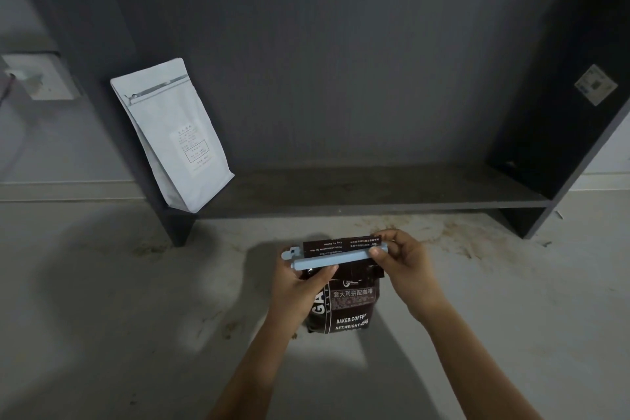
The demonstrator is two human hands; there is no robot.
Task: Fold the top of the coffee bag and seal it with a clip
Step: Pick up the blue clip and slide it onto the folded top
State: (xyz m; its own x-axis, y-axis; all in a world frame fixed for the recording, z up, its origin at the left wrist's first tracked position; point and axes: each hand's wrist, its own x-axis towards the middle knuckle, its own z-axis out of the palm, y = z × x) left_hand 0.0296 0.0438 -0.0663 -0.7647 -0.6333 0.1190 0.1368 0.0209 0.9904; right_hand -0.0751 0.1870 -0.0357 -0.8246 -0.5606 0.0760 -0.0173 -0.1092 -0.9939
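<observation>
A dark brown coffee bag [353,309] with white print stands on the grey floor just in front of me. Its top is folded over, and the flap sticks up behind a long pale blue clip [332,260] that lies across the fold. My left hand [301,286] grips the bag's upper left side, thumb just under the clip's left part. My right hand [399,257] pinches the clip's right end between thumb and fingers. The clip's hinge end juts out past the bag on the left.
A white coffee bag [174,136] leans upright at the left end of a low dark shelf [375,194]. The shelf's side panels stand at left and right. Brown coffee stains [453,235] mark the floor near the shelf's front.
</observation>
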